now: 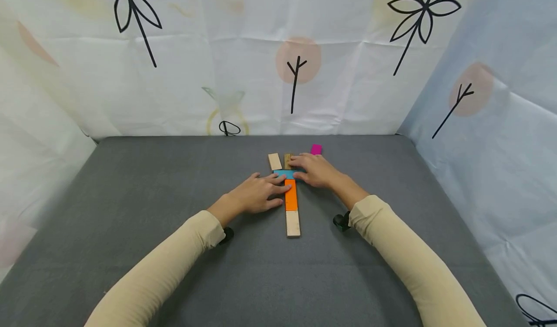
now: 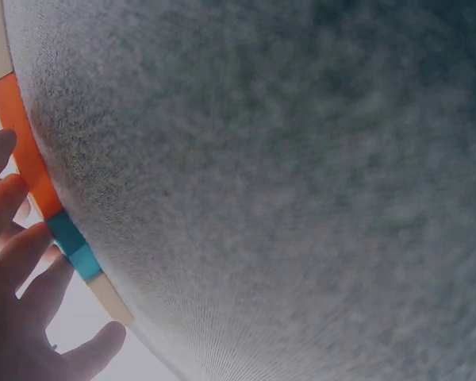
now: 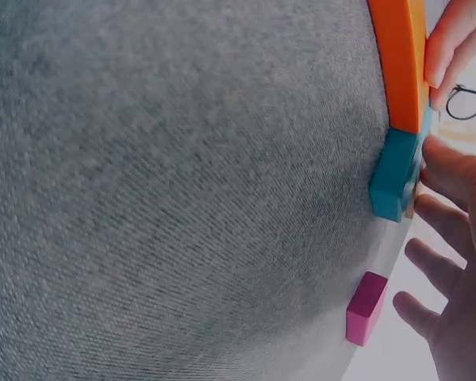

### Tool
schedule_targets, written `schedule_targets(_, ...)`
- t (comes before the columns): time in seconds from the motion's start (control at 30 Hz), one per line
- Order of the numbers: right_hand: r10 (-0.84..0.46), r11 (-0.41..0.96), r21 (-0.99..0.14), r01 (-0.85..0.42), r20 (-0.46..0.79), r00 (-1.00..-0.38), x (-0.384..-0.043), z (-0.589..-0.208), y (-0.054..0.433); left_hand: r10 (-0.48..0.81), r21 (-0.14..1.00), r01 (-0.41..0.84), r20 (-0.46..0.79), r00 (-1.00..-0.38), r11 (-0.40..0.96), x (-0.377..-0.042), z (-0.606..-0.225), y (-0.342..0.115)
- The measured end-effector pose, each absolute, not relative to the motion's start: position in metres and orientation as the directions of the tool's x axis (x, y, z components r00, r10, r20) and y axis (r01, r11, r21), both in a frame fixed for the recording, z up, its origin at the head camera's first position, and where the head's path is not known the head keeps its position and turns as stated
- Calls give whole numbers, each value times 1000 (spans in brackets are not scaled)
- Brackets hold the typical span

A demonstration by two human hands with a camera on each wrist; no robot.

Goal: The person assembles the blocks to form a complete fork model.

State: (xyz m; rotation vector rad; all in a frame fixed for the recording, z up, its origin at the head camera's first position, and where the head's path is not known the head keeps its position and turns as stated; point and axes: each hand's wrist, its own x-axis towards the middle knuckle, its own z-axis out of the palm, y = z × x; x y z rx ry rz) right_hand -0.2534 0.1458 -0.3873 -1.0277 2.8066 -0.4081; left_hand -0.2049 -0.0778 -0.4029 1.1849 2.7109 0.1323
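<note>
Flat blocks form a line on the grey table. A pale wooden block (image 1: 293, 223) lies nearest me, end to end with an orange block (image 1: 290, 199). Across the orange one's far end lies a blue block (image 1: 290, 174), teal in the wrist views. Beyond it sit a second pale block (image 1: 274, 161), tilted, and a darker wooden block (image 1: 287, 159). My left hand (image 1: 256, 194) lies from the left with spread fingers, tips on the blue and orange blocks. From the right, my right hand (image 1: 319, 171) rests its thumb at the blue block's right part, its fingers reaching to the darker block.
A magenta block (image 1: 316, 149) stands apart behind the right hand, partly hidden by it in the head view. The grey tabletop (image 1: 174, 172) ends at a patterned white cloth (image 1: 252, 61) at the back, with more cloth at both sides.
</note>
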Motion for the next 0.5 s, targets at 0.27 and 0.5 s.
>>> schedule_targets(0.27,-553,757,-372,-537,72,-830,-262,-392,169,736,159,719,-136,-663,677,-205,-404,-78)
schedule_targets(0.5,-465,812,-376,-447,47,-884,-271,-394,190,723,162,705,-143,-676,691,-204,-403,-78)
